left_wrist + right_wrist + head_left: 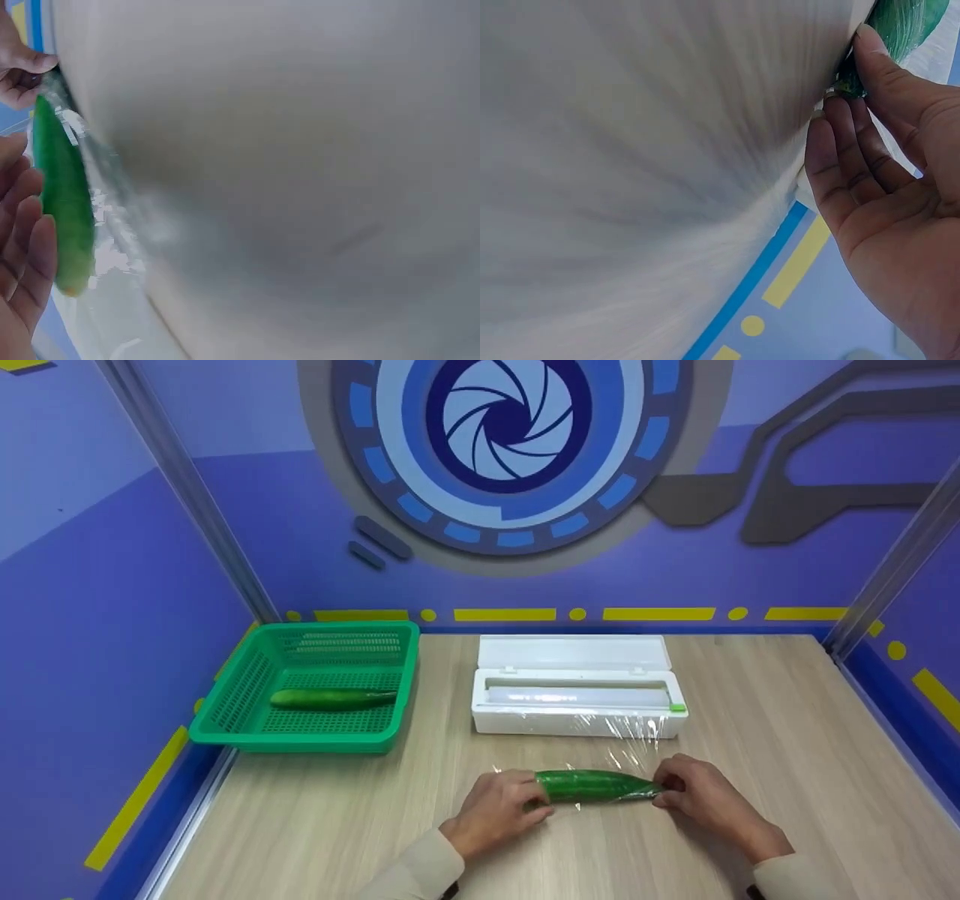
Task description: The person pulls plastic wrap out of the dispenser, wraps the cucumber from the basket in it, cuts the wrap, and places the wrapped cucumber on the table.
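A green cucumber (589, 785) lies on the table with clear plastic wrap over it, its narrow end to the right. My left hand (501, 804) holds the cucumber's left part with bent fingers. In the left wrist view those fingers (28, 232) lie along the cucumber's side (66, 195). At the narrow end, my right hand (709, 796) pinches the wrapped tip between thumb and fingers. The right wrist view shows this tip (849, 81) by the thumb. Clear film (634, 742) stretches from the cucumber back to a white wrap dispenser (577, 723).
The dispenser's lid (574, 652) stands raised behind the film roll (574, 695), and a small green slider (678, 707) sits at its right end. A green basket (300, 742) at the left holds another cucumber (330, 700). Printed wall panels (525, 585) border the wooden table (787, 720).
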`<state>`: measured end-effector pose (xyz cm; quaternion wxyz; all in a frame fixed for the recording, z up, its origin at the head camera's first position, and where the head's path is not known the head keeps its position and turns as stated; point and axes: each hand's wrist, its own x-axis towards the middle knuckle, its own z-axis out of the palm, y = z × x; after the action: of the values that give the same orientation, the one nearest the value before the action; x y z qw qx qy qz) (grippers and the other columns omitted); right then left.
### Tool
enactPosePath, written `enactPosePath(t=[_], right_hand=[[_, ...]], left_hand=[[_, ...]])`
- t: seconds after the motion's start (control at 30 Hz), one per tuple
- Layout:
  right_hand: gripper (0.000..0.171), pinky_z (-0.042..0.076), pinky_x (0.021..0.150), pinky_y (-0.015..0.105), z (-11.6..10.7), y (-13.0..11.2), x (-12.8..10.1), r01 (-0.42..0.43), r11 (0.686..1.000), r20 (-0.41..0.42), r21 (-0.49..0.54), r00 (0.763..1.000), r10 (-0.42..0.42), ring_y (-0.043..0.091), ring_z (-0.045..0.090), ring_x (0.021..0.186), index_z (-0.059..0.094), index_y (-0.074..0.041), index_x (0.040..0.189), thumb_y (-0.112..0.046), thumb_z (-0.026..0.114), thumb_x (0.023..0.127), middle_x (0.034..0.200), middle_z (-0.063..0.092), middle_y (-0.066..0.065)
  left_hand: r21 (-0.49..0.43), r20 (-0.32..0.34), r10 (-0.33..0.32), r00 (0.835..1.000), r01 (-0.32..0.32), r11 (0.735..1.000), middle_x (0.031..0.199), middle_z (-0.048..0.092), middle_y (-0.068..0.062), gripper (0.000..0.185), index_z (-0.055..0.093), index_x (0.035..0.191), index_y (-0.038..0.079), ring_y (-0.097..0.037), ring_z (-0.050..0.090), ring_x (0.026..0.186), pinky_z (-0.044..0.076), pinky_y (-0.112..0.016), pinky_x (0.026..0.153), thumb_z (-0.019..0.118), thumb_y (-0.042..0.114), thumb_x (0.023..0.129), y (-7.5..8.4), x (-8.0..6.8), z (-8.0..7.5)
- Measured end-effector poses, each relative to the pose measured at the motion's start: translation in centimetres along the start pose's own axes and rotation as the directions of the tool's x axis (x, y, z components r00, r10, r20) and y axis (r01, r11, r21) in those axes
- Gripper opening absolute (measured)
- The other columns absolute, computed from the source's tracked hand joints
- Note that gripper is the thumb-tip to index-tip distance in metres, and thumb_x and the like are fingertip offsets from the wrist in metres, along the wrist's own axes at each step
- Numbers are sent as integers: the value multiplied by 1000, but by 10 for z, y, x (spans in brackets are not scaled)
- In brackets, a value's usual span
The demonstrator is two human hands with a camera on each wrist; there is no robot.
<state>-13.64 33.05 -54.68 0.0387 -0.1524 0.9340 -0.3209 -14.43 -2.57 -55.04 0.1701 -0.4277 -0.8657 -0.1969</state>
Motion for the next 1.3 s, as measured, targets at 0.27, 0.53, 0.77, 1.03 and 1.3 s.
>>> enactPosePath(t=[0.27,0.53,0.77,1.03,1.3], right_hand=[[21,47,68,28,-1,1,1,-4,1000,9,0,1000,4,9,54,78,71,-17,90,-9,89,84,87,61,-6],[20,47,66,27,1,-1,0,-22,999,23,28,1000,21,10,53,77,71,-17,91,-10,89,85,85,59,-6],[20,47,66,27,-1,0,0,3,1000,2,18,1000,-3,8,53,77,71,-16,91,-9,89,85,85,59,-6],[20,48,66,27,-1,0,1,-9,1000,6,20,1000,9,10,53,77,72,-16,91,-8,89,85,86,60,-5],[20,48,66,28,-1,1,1,-12,1000,14,22,1000,12,9,53,77,72,-17,92,-11,89,85,85,60,-6]], left_hand=[[54,81,41,996,-45,998,74,68,15,20,79,80,23,4,57,61,41,-13,55,88,39,87,-10,-23,-1],[53,186,30,982,-40,998,76,64,15,22,80,80,25,6,48,61,36,-14,54,86,45,89,-15,-32,-7],[71,219,30,975,-46,996,80,65,13,12,76,81,22,5,48,64,39,-15,56,84,24,90,-19,-32,-11],[19,144,32,989,-35,999,88,67,11,13,77,90,19,5,53,66,40,-12,58,85,29,91,-21,-40,-11],[82,158,8,987,-21,996,87,66,10,6,77,87,19,1,59,68,45,-17,57,80,17,91,-17,-36,-10]])
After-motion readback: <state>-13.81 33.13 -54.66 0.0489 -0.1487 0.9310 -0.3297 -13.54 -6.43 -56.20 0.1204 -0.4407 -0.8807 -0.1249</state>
